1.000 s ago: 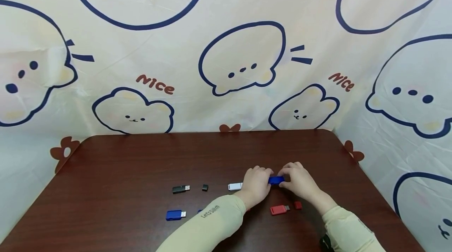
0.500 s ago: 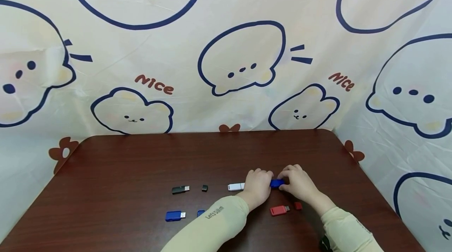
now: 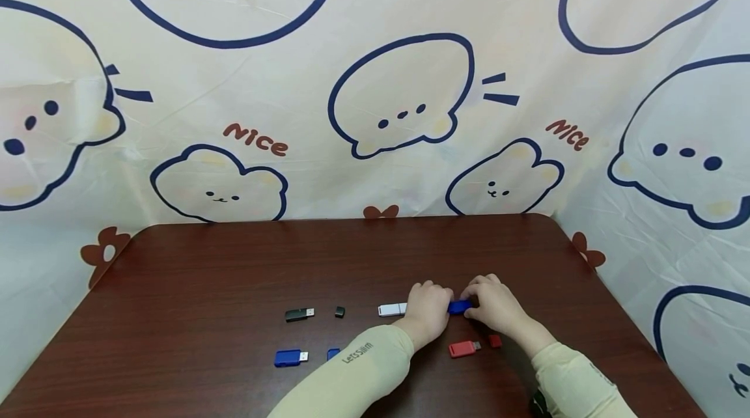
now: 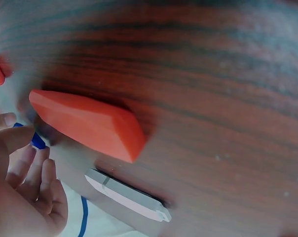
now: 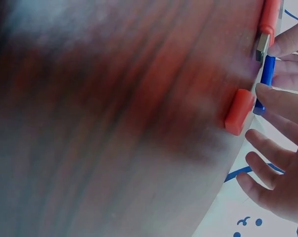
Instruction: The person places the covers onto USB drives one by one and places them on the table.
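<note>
A blue USB stick (image 3: 459, 307) spans the gap between my two hands near the table's right half. My left hand (image 3: 430, 307) pinches its left end, while my right hand (image 3: 497, 303) pinches the right end between thumb and fingers. In the right wrist view the blue stick (image 5: 267, 79) shows as one long piece, its ends covered by fingertips. Just left of my left hand lies a white USB stick (image 3: 391, 310). Closer to me are a red USB stick (image 3: 464, 349) with its metal plug bare and a small red cap (image 3: 495, 341).
A faceted red piece (image 4: 87, 123) lies under my left wrist, hidden in the head view. Farther left sit a black USB stick (image 3: 299, 314), its cap (image 3: 340, 312), another blue stick (image 3: 290, 357) and a partly covered blue cap (image 3: 333, 353). A printed curtain (image 3: 305, 92) backs the table.
Both hands have come slightly nearer to me with the blue USB stick, and more of the white stick shows. In the last half second they barely move.
</note>
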The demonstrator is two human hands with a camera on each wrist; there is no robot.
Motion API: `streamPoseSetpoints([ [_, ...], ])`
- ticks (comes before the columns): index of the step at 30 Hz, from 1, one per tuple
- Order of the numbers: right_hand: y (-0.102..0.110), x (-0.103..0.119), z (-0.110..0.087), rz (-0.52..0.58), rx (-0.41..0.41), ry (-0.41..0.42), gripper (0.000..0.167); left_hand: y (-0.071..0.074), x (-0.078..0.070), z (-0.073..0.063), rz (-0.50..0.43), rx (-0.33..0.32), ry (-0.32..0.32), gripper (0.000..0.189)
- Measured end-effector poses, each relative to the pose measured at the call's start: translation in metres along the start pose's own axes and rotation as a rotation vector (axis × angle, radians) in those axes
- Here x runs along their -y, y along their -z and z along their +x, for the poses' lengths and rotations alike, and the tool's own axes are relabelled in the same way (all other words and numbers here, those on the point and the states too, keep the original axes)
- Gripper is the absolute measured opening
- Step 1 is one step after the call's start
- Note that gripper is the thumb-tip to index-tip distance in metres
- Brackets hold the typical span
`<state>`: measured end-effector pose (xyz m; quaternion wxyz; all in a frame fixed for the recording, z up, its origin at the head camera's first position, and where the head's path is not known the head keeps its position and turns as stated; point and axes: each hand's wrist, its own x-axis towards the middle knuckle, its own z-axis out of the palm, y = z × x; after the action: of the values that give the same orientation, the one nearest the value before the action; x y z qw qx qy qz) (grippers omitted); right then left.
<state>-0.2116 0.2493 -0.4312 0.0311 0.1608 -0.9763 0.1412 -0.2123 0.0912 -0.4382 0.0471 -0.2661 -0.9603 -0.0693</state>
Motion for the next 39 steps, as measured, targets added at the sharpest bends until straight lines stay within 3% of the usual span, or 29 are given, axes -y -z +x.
streamPoseSetpoints([
  [39, 0.001, -0.0005, -0.0002, -0.009, 0.062, -0.065, 0.019, -0.0012, 0.0026, -0.0025, -0.032, 0.013, -0.002, 0.015],
])
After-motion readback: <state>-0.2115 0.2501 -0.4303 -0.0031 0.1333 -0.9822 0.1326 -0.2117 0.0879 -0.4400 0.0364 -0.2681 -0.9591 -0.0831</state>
